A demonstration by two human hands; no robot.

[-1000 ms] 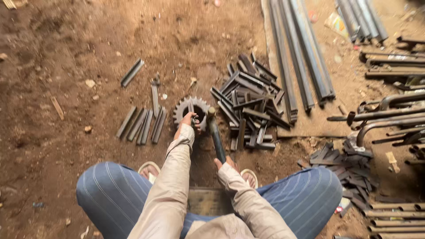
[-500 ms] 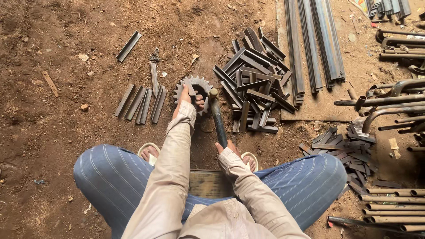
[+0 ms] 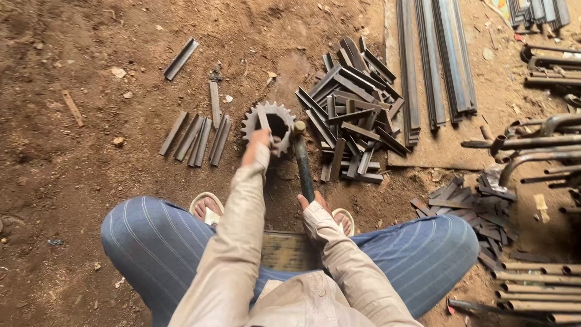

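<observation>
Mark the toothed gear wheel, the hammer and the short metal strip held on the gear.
Rusty toothed steel gear wheel (image 3: 279, 115): head view, upper rim teeth.
Dark-handled hammer (image 3: 303, 169): head view, middle of handle.
Short grey metal strip (image 3: 264, 118): head view, upper end above the left hand (image 3: 259, 145) fingers.

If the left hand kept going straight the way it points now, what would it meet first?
The left hand points away from the body and already touches a short metal strip lying on the toothed gear wheel. Going on, it would likely cross the gear onto bare dirt ground; depth is unclear.
</observation>
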